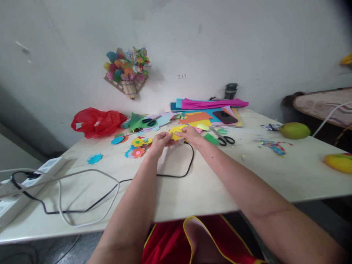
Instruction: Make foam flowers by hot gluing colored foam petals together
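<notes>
Between my hands is a yellow paper flower cutout (177, 131), raised a little above the table. My left hand (161, 143) pinches its left edge, and my right hand (190, 134) pinches the right side. Left of my left hand lie small layered paper flowers, among them an orange one (138, 152) and a yellow one (137, 142). A blue flower cutout (95, 158) sits farther left. Beside my right wrist rest black-handled scissors (224, 138) and a green paper scrap (211, 138). A black cable (176, 176) curves beneath my hands.
Coloured sheets (195, 117), a phone (225, 117) and more scissors (151, 121) are at the back. A red plastic bag (97, 123) stands back left. A power strip (35, 183) with looping cables occupies the left; a green mango (294, 130) and a yellow one (339, 163) lie right.
</notes>
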### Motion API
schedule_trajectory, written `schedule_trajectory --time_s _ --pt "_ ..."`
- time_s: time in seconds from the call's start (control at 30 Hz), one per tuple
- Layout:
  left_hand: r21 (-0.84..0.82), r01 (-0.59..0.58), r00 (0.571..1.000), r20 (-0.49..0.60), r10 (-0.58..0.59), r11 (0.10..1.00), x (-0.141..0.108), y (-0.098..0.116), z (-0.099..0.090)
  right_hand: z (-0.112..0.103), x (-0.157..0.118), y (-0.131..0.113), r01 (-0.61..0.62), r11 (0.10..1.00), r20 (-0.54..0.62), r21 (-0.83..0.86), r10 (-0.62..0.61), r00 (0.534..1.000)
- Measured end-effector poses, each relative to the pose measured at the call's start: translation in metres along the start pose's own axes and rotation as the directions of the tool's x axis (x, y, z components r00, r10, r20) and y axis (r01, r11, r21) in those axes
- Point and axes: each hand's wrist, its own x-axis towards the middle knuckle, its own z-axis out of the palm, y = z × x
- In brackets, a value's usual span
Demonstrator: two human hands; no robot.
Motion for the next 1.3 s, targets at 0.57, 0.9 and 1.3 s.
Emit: schedule_trajectory --time_s 0.57,0.9,1.3 --pt "0.009 -0.032 0.997 -0.066 0.033 0.999 0.0 0.002 -0.001 -0.008 -0.004 -0.007 0.024 0.999 0.15 0.03 -0.028 0.988" --pt "0.034 -0.024 0.999 -0.034 0.026 0.999 -0.001 0.001 -0.001 -0.001 0.001 0.003 0.001 0.995 0.059 0.097 -0.007 0.998" --pt "0.031 -0.026 1.0 0.0 0.026 0.999 -0.002 0.002 0.0 -0.002 0.001 0.003 -0.016 0.994 0.083 0.109 0.007 0.997"
